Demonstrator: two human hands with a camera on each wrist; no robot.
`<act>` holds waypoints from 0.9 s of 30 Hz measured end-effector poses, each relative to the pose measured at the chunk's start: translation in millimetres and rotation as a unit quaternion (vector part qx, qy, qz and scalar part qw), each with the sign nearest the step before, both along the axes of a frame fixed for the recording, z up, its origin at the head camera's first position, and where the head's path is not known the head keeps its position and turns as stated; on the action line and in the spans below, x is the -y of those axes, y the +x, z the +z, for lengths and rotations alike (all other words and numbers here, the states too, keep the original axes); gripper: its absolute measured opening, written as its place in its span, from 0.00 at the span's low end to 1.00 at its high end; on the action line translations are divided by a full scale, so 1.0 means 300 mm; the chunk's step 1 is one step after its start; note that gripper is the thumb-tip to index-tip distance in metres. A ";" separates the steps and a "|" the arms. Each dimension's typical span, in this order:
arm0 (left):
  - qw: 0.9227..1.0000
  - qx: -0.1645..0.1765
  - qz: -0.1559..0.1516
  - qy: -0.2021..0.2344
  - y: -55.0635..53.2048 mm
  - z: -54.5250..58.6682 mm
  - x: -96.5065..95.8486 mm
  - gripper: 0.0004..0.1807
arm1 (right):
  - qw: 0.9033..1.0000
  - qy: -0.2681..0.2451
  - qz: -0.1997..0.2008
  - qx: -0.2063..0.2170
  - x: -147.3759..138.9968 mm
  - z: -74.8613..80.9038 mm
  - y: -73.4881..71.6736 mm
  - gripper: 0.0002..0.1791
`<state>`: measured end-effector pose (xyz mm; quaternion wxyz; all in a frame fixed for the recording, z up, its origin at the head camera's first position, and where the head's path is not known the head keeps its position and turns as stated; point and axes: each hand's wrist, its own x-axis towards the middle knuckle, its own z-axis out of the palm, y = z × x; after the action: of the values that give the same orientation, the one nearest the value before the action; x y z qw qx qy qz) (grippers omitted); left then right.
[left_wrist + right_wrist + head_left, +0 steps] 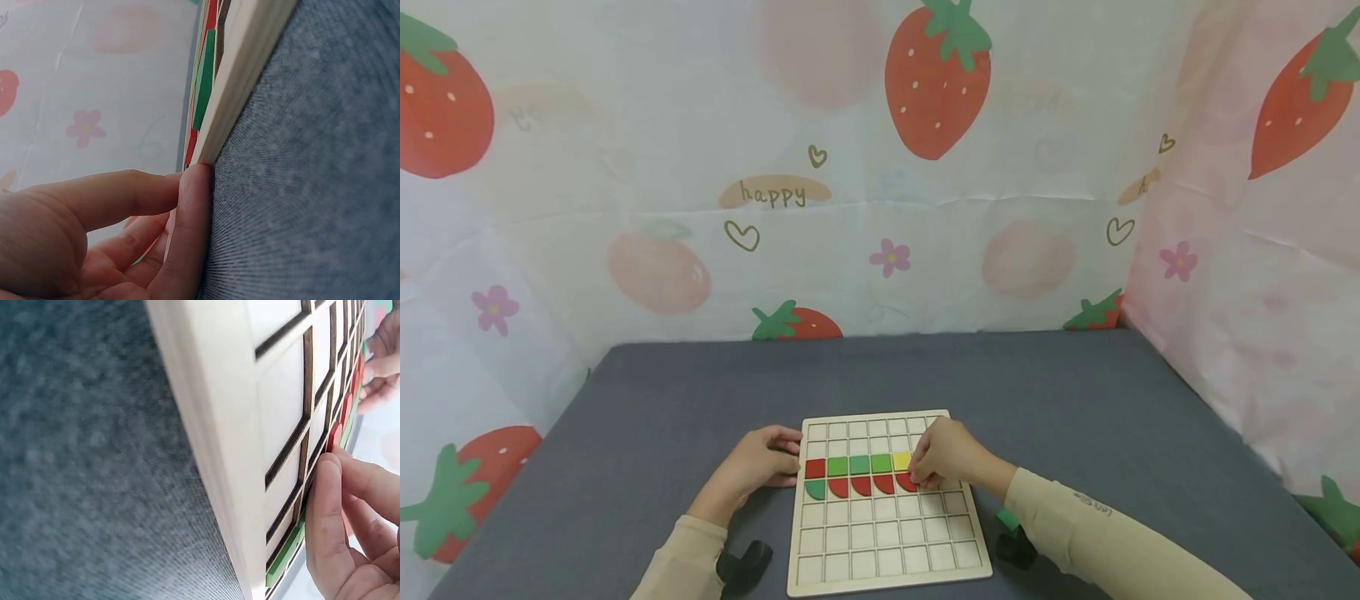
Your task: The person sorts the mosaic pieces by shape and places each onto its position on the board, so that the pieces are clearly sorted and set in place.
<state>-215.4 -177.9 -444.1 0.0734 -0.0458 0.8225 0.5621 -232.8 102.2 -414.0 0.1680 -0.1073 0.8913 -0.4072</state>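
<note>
A pale wooden grid board (891, 585) lies on the dark cloth in front of me. One row holds coloured square tiles: red (815, 468), several green (859, 465) and yellow (902, 461). Below runs a row of quarter-circle tiles, a green one (815, 489) at the left, then red ones (861, 485). My right hand (951, 454) pinches the rightmost red quarter-circle tile (906, 482) at its cell, fingertips close to the board. Fairly straight, the thumb and fingers of my left hand (756, 465) touch the board's left edge. My right hand covers some cells.
A green piece (1007, 519) lies on the table beside the right wrist, partly behind the sleeve. Toward the board's right edge is another green tile (286, 555). Black wrist mounts (745, 567) hang below both wrists. Strawberry-print cloth (880, 208) walls the back and sides.
</note>
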 end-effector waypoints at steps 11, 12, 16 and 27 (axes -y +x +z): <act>1.000 0.001 -0.002 0.001 -0.004 -0.008 -0.002 0.25 | 0.999 -0.046 -0.010 0.007 -0.080 0.020 -0.001 0.02; 1.000 0.002 -0.001 0.001 -0.005 -0.009 -0.002 0.25 | 0.999 -0.048 -0.014 0.006 -0.097 0.025 0.001 0.03; 1.000 0.004 0.001 0.000 -0.006 -0.012 -0.002 0.25 | 0.998 -0.058 -0.034 0.019 -0.168 0.033 0.017 0.06; 1.000 0.004 0.004 -0.005 -0.006 -0.004 -0.005 0.25 | 0.993 -0.079 -0.072 0.058 -0.337 0.019 0.069 0.10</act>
<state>-217.2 -176.4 -445.2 0.0740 -0.0519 0.8247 0.5583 -212.0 203.4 -408.3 0.1803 -0.0323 0.8505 -0.4930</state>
